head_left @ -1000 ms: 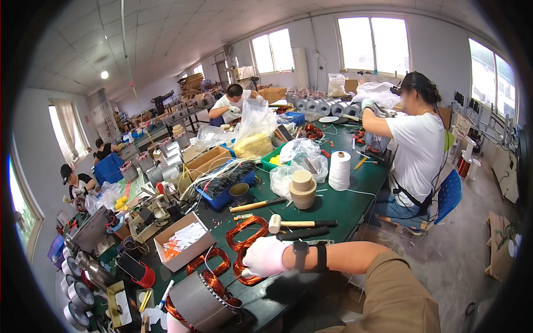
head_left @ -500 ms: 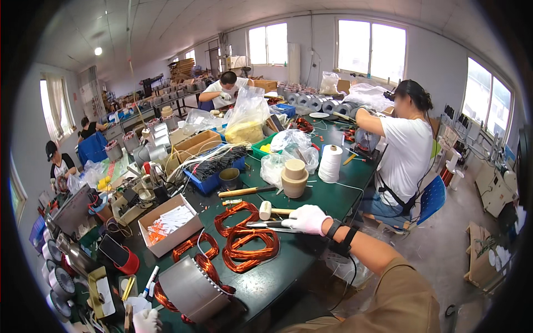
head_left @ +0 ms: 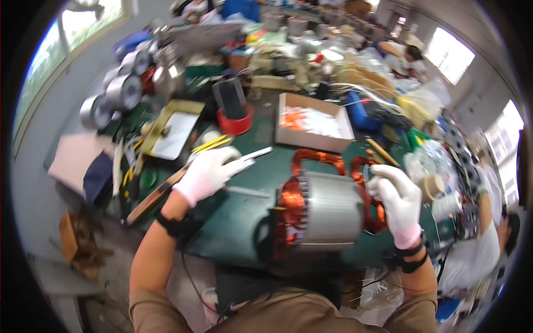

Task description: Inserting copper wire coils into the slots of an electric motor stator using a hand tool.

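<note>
My left hand (head_left: 206, 175), in a white glove, is over the left part of the green table, its fingers pinched on a white marker pen (head_left: 260, 152). Motion blurs the fingertips. Below them lies a blurred grey rod (head_left: 247, 192). My right hand (head_left: 395, 200), gloved too, hovers with loosely bent fingers apart beside copper wire coils (head_left: 375, 213); nothing shows in it. Between the hands a grey metal motor stator (head_left: 333, 208) lies on its side, copper windings (head_left: 290, 213) showing at its left end. Another copper coil (head_left: 319, 155) lies behind it.
Behind the stator stands a cardboard box (head_left: 311, 143) of white and orange strips. A phone (head_left: 230, 99) rests in a red holder (head_left: 235, 121). Yellow pens (head_left: 214, 143) and a yellow tin (head_left: 191, 106) are at left. A co-worker (head_left: 472, 258) sits at right; others work farther back.
My view has turned left and down onto the stator. My right hand has left the mallet and tools and is now beside the coils. My left hand has come fully into view.
</note>
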Demonstrator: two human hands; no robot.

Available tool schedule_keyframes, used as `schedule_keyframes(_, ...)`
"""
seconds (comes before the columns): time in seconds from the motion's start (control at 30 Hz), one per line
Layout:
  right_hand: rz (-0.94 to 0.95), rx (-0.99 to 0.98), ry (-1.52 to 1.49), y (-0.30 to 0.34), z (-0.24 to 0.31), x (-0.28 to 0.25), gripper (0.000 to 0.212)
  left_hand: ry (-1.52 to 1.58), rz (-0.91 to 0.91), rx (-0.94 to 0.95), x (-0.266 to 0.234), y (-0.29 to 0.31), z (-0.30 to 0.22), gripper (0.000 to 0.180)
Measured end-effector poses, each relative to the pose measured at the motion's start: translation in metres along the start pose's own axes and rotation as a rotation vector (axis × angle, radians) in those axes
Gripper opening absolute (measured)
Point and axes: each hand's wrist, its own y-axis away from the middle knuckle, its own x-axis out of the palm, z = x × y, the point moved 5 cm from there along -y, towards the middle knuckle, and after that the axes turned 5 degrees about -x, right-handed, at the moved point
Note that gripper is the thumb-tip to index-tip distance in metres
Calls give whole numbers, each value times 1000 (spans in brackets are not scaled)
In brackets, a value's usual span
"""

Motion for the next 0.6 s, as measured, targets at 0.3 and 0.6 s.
schedule_keyframes(0.3, 7, -357, 374, -15, 1, 63, 26, -515, 188, 211, 79, 14, 47, 8)
schedule_keyframes(0.6, 73, -315, 451, -15, 0, 60, 26, -171, 10, 266, 58, 20, 38, 9)
